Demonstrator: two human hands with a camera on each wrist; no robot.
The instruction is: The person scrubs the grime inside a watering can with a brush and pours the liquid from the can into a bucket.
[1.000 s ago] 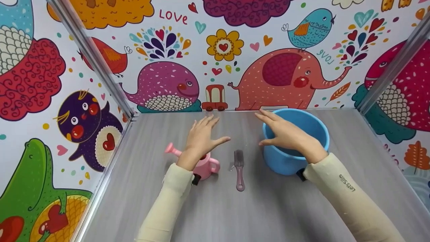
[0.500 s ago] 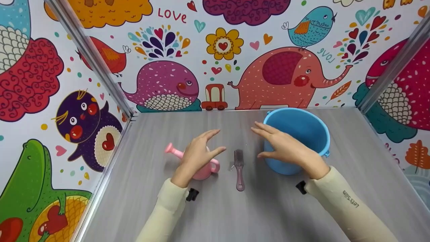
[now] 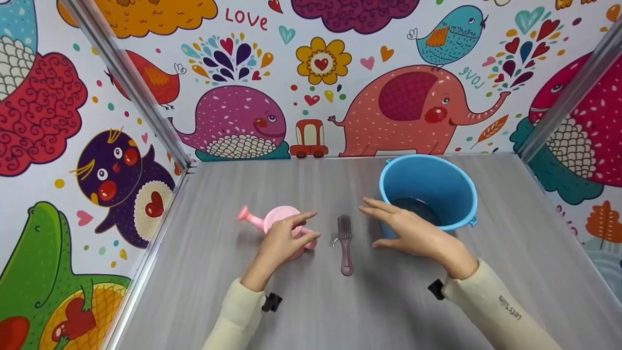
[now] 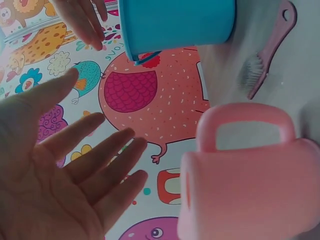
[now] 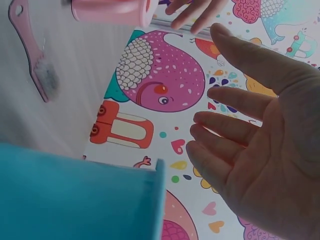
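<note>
Left of the brush, pink watering can under left hand; blue bucket right, beside right hand. Both hands spread, holding nothing. Can's right-side handle probably gives steadiest grip.

I've got a grey wood-grain counter, printed back panel at its far edge: purple whale, red car, coral elephant with blue bird on top, yellow flower above the car. I see a purple penguin and green crocodile on the left panel. Metal posts at both far corners. Right panel: orange leaf, part of a pink figure.
</note>
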